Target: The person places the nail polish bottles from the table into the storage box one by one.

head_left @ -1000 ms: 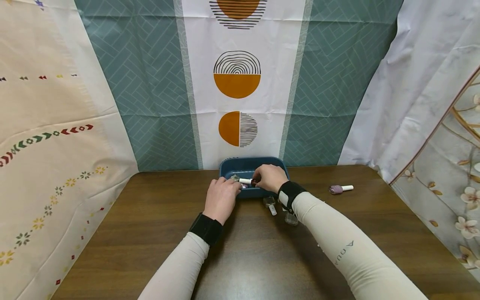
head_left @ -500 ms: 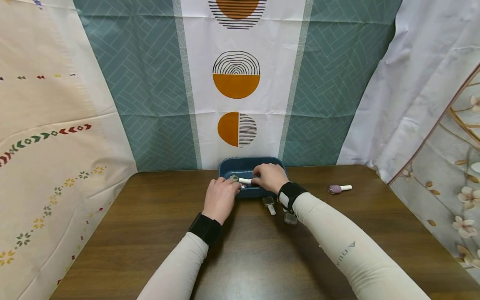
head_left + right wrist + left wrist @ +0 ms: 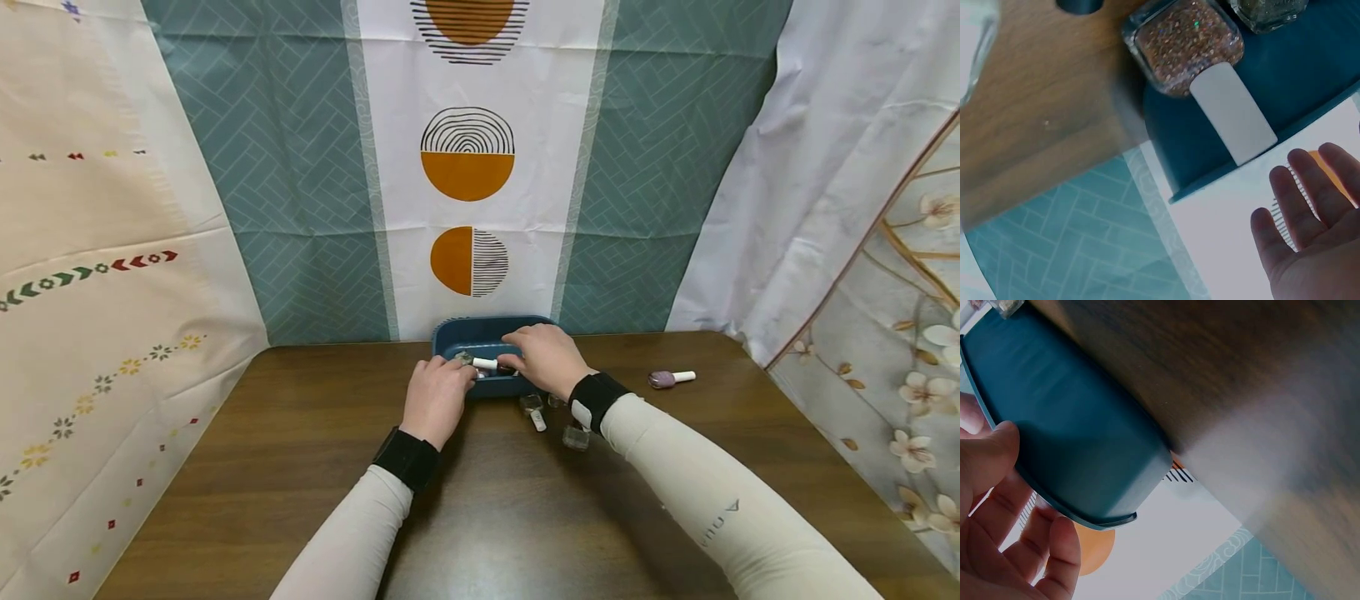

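A dark blue plastic bin (image 3: 492, 387) stands at the table's back edge. My left hand (image 3: 435, 398) holds its near rim at the left; the left wrist view shows the thumb (image 3: 994, 453) on the outer wall and fingers beyond the rim. Over the right part of the bin is my right hand (image 3: 549, 360). Its fingers (image 3: 1310, 194) are extended and apart in the right wrist view, with nothing in them. Inside the bin lies a dark nail polish bottle (image 3: 506, 370) with a white cap, just below the right fingertips, beside a clear-looking bottle (image 3: 463, 358).
Several nail polish bottles lie before the bin, among them a glittery one (image 3: 1188, 44) with a white cap and a clear-looking one (image 3: 576, 437). A purple nail polish bottle (image 3: 662, 380) lies apart at the right. A patterned curtain (image 3: 468, 267) hangs behind the table.
My right hand has let go of the dark nail polish bottle, which now lies in the bin, and has drawn slightly back with fingers spreading. The left hand keeps its hold on the rim.
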The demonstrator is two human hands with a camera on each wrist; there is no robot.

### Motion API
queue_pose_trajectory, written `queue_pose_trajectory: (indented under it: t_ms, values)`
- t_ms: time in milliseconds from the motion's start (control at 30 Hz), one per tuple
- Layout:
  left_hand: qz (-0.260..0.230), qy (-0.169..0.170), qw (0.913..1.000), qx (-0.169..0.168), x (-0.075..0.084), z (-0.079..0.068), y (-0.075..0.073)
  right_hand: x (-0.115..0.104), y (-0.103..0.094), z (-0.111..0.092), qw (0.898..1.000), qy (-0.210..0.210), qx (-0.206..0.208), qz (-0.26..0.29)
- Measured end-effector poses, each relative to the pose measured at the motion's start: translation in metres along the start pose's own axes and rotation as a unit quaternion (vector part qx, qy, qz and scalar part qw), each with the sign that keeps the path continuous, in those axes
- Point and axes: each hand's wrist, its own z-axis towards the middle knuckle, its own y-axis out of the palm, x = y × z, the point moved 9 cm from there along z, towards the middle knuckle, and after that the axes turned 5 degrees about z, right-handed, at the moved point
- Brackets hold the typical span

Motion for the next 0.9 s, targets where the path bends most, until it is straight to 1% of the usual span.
queue_pose_trajectory:
  t_ms: [267,400,533,667,900]
  values:
    - [-0.003,-0.005,0.9999,-0.009,0.000,0.001,0.000,0.002,-0.013,-0.013,1.000,-0.012,0.017,-0.005]
    - [-0.005,-0.005,1.0000,-0.001,0.000,0.001,-0.001,0.008,-0.019,-0.021,0.999,-0.015,0.030,-0.006]
    - [-0.013,0.000,0.9999,0.009,0.002,0.001,-0.001,0.017,-0.026,-0.033,0.999,-0.010,0.042,-0.006]
    - [-0.014,0.003,0.9998,0.010,0.003,0.001,-0.002,0.028,-0.032,-0.043,0.999,-0.002,0.047,-0.007]
    - [-0.015,-0.003,0.9999,-0.003,0.000,0.000,0.001,0.044,-0.043,-0.057,0.998,0.011,0.058,-0.008]
